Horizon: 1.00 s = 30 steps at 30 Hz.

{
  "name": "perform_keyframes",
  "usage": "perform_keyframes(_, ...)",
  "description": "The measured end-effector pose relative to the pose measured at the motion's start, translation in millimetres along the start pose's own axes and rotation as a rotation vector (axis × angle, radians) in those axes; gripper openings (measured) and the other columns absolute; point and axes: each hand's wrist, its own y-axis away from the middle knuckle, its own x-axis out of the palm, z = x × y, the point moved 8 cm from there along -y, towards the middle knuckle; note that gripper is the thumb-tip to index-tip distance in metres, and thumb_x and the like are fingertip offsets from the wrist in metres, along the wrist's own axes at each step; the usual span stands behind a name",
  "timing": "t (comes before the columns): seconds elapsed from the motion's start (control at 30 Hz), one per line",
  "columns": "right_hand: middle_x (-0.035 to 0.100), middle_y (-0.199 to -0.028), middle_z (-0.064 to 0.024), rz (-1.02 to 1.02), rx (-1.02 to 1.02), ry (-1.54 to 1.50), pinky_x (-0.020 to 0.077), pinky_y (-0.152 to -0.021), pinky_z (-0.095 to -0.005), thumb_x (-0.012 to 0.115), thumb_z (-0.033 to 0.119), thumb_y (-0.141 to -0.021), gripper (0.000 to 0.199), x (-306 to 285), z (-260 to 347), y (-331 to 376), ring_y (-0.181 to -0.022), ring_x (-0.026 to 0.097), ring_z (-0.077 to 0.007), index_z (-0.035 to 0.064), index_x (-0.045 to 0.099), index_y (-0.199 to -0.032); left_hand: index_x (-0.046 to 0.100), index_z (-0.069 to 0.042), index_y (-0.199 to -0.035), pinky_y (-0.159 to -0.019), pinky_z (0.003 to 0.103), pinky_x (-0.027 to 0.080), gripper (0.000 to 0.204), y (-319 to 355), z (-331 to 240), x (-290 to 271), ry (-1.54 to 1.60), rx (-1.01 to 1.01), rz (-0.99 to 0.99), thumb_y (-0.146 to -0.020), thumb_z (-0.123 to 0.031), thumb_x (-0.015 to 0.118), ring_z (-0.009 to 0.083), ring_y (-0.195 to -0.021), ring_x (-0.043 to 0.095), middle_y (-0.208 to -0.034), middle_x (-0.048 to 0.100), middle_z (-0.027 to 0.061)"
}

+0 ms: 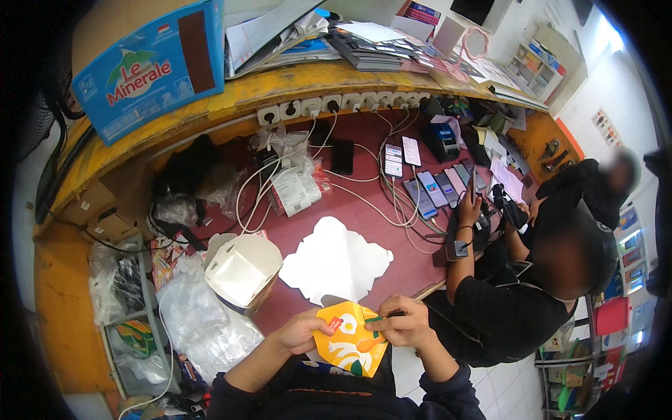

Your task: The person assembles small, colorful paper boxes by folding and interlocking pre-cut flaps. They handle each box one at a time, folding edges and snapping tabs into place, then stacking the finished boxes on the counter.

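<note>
Close to my body, a yellow printed paper food box [351, 343] with orange, white and green shapes is held between both hands. My left hand [306, 333] grips its left side, thumb on the printed face. On the upper right edge, my right hand [404, 322] pinches the carton with bent fingers. Just beyond lies a flat white carton blank [336, 259] with scalloped flaps; the yellow box overlaps its near edge, and I cannot tell whether they are joined. A nested stack of white-lined paper boxes [243, 269] stands left of the blank.
Clear plastic bags [210, 322] and a grey crate [150, 301] are at the left. Charging cables cross the maroon table [350, 196] near several phones [420, 199]. A co-worker [518, 301] sits close on the right, holding a phone. A blue carton [150, 84] stands on the shelf.
</note>
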Motion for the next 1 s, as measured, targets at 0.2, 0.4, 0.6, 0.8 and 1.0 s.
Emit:
perform_keyframes(0.2,0.064,-0.094,-0.0115,0.045,0.049,0.101,0.0534,-0.074,-0.0350,0.064,0.016,-0.065,0.039,15.1,6.9,9.9,-0.088,0.064,-0.0286,0.0072,0.070,-0.102,0.041,0.006,-0.128,-0.097,0.040,0.045,0.051,5.0,-15.9,-16.7,0.145,0.143,-0.189,-0.077,-0.002,0.046,0.0290,-0.109,0.058,-0.122,0.055,0.0200)
perform_keyframes(0.4,0.063,-0.108,-0.0162,0.085,0.110,-0.015,0.0509,-0.086,-0.0388,0.062,0.022,-0.069,0.048,19.9,-10.5,19.7,-0.104,0.061,-0.0334,0.0043,0.065,-0.114,0.042,-0.004,-0.121,-0.089,0.033,0.046,0.037,-11.7,-15.5,-6.1,-0.470,0.185,-0.205,-0.085,-0.004,0.044,0.0258,-0.107,0.056,-0.124,0.049,0.0162)
perform_keyframes(0.6,0.064,-0.076,-0.0156,-0.234,0.726,-0.016,0.0493,-0.072,-0.0339,0.062,0.020,-0.085,0.037,21.4,-66.1,21.5,-0.077,0.062,-0.0283,-0.0029,0.060,-0.114,0.055,-0.011,-0.113,-0.088,0.041,0.047,0.028,-25.8,-13.4,54.6,-1.951,0.500,-0.144,-0.086,-0.012,0.053,0.0251,-0.104,0.058,-0.106,0.062,0.0116)
perform_keyframes(0.8,0.065,-0.084,-0.0065,-0.213,0.900,-0.399,0.0470,-0.066,-0.0278,0.054,0.021,-0.093,0.031,-3.9,-76.1,21.1,-0.074,0.058,-0.0107,-0.0083,0.060,-0.103,0.029,-0.012,-0.142,-0.097,0.071,0.023,0.092,70.3,-52.6,82.5,-1.766,1.574,-0.556,-0.069,-0.040,0.078,0.0489,-0.131,0.026,-0.149,0.017,0.0222)
perform_keyframes(1.0,0.060,-0.101,-0.0118,-0.528,0.445,-0.111,0.0457,-0.081,-0.0287,0.072,0.006,-0.077,0.031,-16.4,-4.9,-50.8,-0.090,0.059,-0.0196,-0.0049,0.060,-0.104,0.047,-0.028,-0.132,-0.099,0.057,0.035,0.078,90.8,-83.3,59.7,-1.930,1.526,-0.422,-0.062,-0.032,0.082,0.0463,-0.124,0.034,-0.137,0.031,0.0238)
